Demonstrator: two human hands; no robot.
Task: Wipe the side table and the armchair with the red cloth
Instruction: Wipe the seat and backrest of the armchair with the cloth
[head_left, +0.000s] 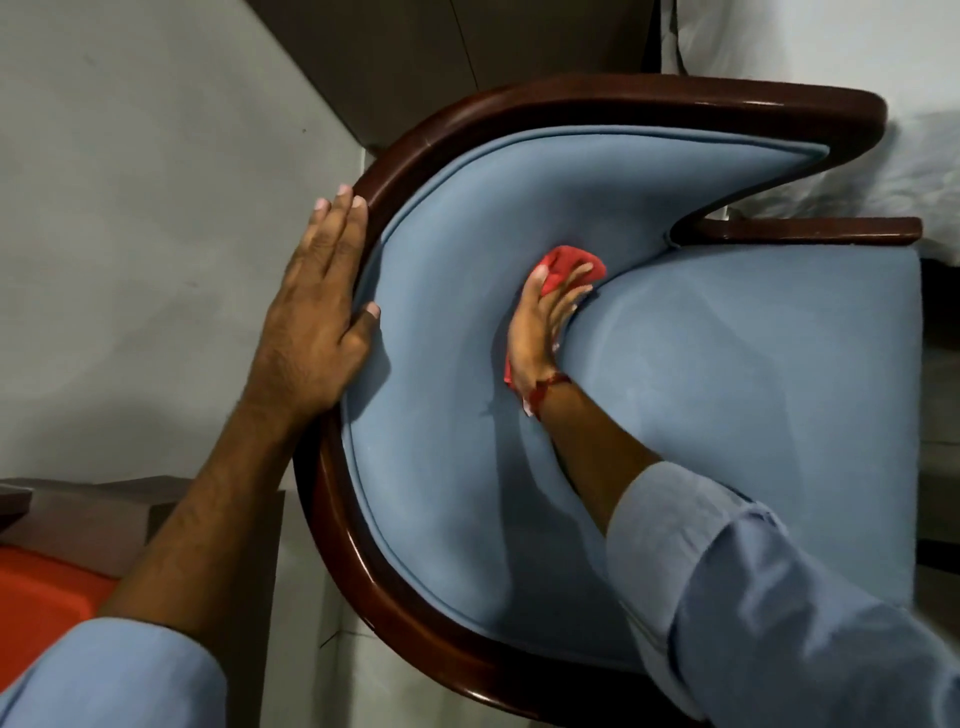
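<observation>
Red cloth: pressed flat under right hand, palm on it, against armchair inner back.
Left hand: fingers spread, resting flat on wooden rim, gripping nothing.

You have just one camera, and it sits on your head. It looks down, from close up, into the curved blue cloth armchair with the shiny dark wood rim. The chair fills most of the picture. The grey floor shows on the left. Your two arms reach in from the bottom edge. The wide lens bends the edges.
</observation>
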